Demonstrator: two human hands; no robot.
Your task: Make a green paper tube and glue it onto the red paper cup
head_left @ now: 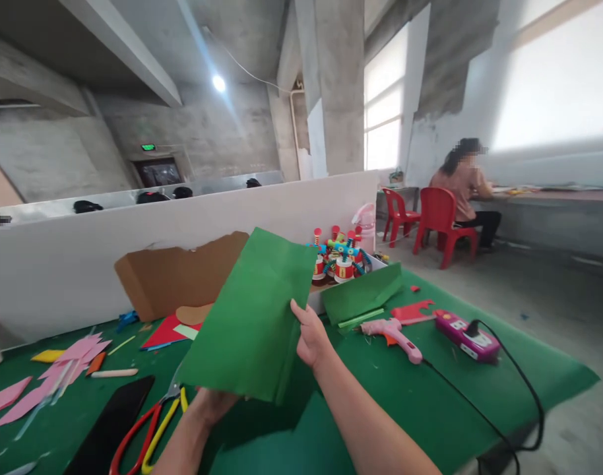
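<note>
A large sheet of green paper, with a fold line along its right side, is held up and tilted above the table. My right hand pinches its right edge, thumb on the near face. Under the lower edge, my left hand grips the sheet from behind, most of its fingers hidden by the paper. Scissors with red and yellow handles lie beside my left wrist, next to a black phone-like slab. To the right of my right hand rests a pink glue gun.
A purple power strip, another folded green paper and red scraps lie at right. Pink paper pieces are at left. Behind stand brown cardboard, paper-cup crafts and a white partition. A person sits beyond.
</note>
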